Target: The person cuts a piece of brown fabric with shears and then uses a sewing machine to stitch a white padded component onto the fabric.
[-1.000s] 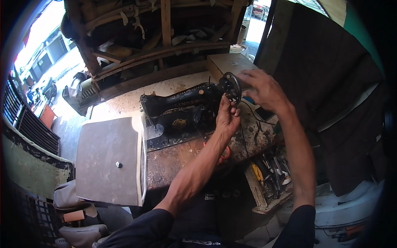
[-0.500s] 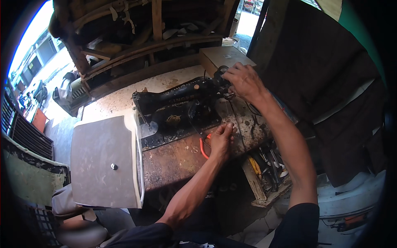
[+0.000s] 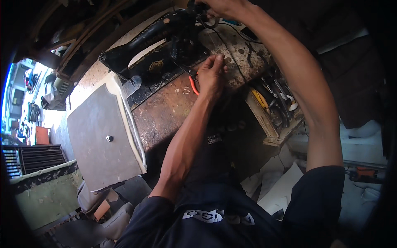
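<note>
A cramped street-side sewing repair workshop: an old black sewing machine [image 3: 153, 49] on a worn, stained worktop [image 3: 165, 111], an open drawer of hand tools [image 3: 275, 105] beside the hands, the daylit street beyond.

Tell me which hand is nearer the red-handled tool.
Left. The left hand rests on the red-handled tool; the right hand is up at the sewing machine wheel, well apart.
</note>
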A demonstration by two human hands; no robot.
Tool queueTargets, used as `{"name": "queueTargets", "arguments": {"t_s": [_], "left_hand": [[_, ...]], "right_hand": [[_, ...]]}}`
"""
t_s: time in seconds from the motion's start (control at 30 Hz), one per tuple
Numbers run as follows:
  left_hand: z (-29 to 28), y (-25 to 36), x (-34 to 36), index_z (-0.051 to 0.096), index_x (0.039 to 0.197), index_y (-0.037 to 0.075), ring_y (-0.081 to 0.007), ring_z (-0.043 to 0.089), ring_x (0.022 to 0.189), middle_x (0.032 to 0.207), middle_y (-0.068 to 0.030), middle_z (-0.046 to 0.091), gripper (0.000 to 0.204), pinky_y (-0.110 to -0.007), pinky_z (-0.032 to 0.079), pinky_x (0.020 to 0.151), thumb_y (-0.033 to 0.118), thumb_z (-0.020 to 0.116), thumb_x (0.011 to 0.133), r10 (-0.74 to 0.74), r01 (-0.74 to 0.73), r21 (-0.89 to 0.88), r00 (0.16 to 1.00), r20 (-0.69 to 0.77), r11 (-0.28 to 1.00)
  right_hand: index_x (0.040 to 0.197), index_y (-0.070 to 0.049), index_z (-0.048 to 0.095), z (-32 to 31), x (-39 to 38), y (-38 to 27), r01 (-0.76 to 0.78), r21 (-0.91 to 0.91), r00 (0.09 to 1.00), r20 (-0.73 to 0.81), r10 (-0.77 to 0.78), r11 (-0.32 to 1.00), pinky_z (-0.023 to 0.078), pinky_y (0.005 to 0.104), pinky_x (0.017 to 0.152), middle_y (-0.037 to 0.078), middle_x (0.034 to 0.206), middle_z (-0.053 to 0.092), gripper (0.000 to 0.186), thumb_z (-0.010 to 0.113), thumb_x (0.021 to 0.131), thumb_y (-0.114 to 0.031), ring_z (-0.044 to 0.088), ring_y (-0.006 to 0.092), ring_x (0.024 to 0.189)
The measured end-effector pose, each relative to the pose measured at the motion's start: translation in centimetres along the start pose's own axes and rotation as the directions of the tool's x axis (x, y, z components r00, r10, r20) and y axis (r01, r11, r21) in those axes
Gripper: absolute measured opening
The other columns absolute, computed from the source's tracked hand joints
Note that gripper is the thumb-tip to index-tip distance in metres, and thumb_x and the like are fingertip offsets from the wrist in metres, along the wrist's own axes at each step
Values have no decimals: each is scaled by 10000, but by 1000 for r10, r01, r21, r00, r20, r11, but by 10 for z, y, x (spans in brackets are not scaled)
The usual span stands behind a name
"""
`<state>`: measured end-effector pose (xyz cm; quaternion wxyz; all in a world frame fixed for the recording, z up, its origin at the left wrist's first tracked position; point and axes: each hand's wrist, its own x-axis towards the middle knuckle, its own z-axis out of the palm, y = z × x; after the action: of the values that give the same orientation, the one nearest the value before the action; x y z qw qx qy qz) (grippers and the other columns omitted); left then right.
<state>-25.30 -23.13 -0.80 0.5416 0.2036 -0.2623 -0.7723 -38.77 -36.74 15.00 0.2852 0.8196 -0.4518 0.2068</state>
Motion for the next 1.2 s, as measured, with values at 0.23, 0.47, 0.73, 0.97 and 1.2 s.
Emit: {"name": "queueTargets", "arguments": {"t_s": [0.23, 0.47, 0.73, 0.97, 1.2], "left_hand": [[-3, 5, 1, 660, 1087, 18, -137, 597, 788, 935, -63, 662, 203, -262, 498, 731, 176, 724, 976, 17, -16, -16, 997, 72, 1000], [-7, 4, 2, 663, 1093, 17, -135, 596, 779, 941, -59, 661, 199, -259, 497, 731, 176, 713, 984, 17, -19, 40, 998, 60, 999], [-3, 6, 1, 662, 1088, 20, -127, 596, 757, 905, -38, 640, 198, -243, 493, 708, 191, 702, 994, 16, -24, 105, 997, 82, 994], [1, 1, -1, 666, 1079, 24, -112, 593, 754, 892, -22, 644, 183, -237, 488, 703, 186, 695, 999, 13, -17, 102, 999, 40, 995], [2, 6, -6, 666, 1079, 25, -106, 591, 750, 882, -18, 641, 183, -234, 488, 699, 189, 693, 1001, 1, -6, 107, 999, 44, 994]], "right_hand": [[975, -85, 708, -23, 12, -9, 59, 74, 997, 48, -63, 995, 550, 455, 805, 151, 956, 685, 145, 590, 892, -101, 680, 357, 942], [1014, -71, 692, -31, 12, -14, 83, 93, 991, 97, -92, 992, 548, 469, 820, 158, 1005, 678, 177, 620, 853, -58, 679, 372, 988], [1136, -110, 672, -33, 8, -17, -33, 145, 984, 179, 7, 989, 560, 419, 895, 42, 1038, 667, 408, 776, 744, -63, 658, 292, 1053], [1077, -140, 684, -44, 7, -17, -4, 95, 989, 147, -10, 995, 580, 445, 867, 52, 1037, 681, 351, 778, 742, -96, 689, 319, 1028], [1066, -130, 692, -46, 8, -22, -19, 90, 988, 153, 5, 996, 583, 430, 847, 50, 1026, 683, 359, 801, 725, -97, 695, 304, 1015]]}}
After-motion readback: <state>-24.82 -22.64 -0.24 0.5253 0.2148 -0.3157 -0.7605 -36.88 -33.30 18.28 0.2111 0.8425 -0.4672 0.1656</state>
